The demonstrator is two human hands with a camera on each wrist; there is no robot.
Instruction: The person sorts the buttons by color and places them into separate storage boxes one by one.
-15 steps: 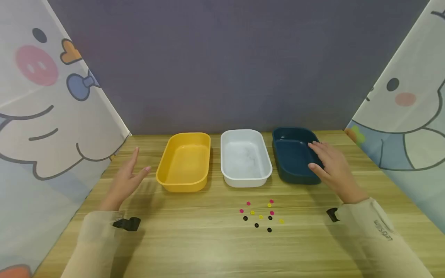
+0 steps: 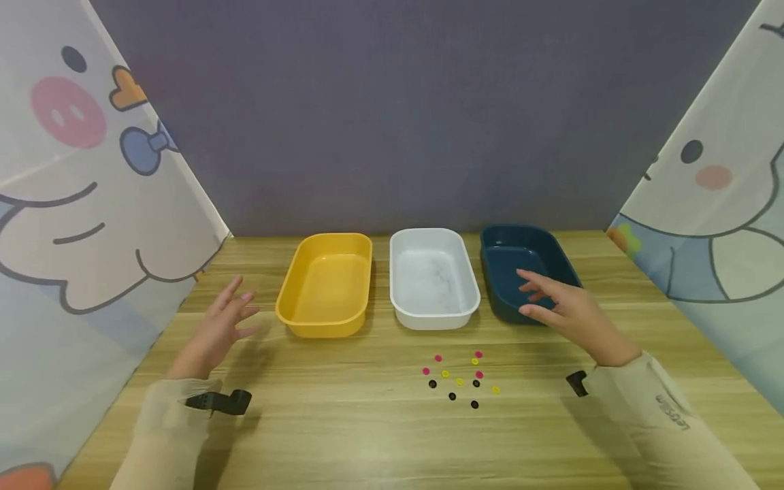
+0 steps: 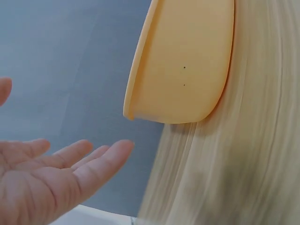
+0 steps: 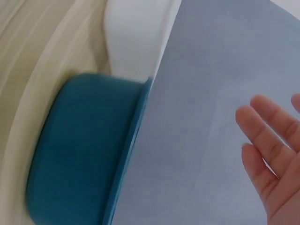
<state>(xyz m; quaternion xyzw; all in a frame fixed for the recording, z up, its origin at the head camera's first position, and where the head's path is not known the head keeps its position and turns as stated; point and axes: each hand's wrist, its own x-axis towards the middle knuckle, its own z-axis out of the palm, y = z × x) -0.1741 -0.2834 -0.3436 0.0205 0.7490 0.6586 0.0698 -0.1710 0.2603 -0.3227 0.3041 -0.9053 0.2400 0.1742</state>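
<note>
In the head view my left hand point(image 2: 211, 331) hovers left of the yellow bin point(image 2: 324, 325), fingers spread loosely and holding nothing. The left wrist view shows that hand's palm and fingers point(image 3: 101, 171) apart from the bin. My right hand point(image 2: 576, 316) is over the near right part of the dark blue bin point(image 2: 517, 262), hiding some of its rim. In the right wrist view its relaxed fingers point(image 4: 269, 136) are clear of the blue wall. A white bin point(image 2: 433, 272) stands between the two. Small round pieces like buttons, pink point(image 2: 437, 358), yellow point(image 2: 460, 382) and black point(image 2: 452, 396), lie scattered in front.
The bins stand in a row on the wood-grain table point(image 2: 343, 422), close to a grey back panel point(image 2: 392, 122). Cartoon-printed cloth panels slope up at the left point(image 2: 92, 184) and right point(image 2: 704, 224). Each wrist carries a black strap mount point(image 2: 220, 401).
The right hand has shifted left and slightly nearer, over the blue bin's near part. The left hand has turned, showing more fingers. Bins and small pieces have stayed put.
</note>
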